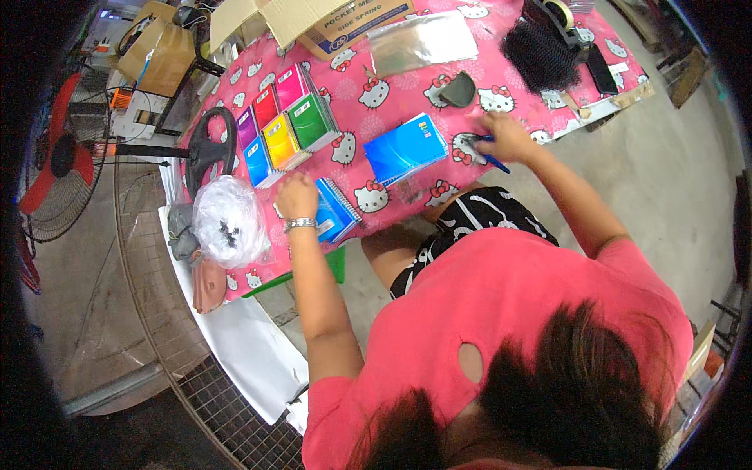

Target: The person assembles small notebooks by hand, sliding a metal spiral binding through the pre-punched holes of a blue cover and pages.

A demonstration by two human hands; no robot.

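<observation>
My left hand (298,197) is closed, its fingers curled down beside a small stack of blue spiral notebooks (337,213) at the table's near edge. Whatever its fingertips hold is hidden. At the right, my right hand (507,139) is closed around a small blue-handled tool (493,161), which points toward me; its exact kind does not show. Between my hands lies another stack of blue notebooks (406,149). Beyond my left hand, side by side, are stacks of pocket notebooks, including yellow (280,139), green (312,121), red (265,106) and pink (291,84) ones.
A pink patterned cloth (376,94) covers the table. A clear plastic bag (229,219) and a black fan (210,149) stand left. At the back are an open carton (337,31), clear plastic sheets (423,43), a dark scoop-shaped piece (459,90) and black mesh (536,55).
</observation>
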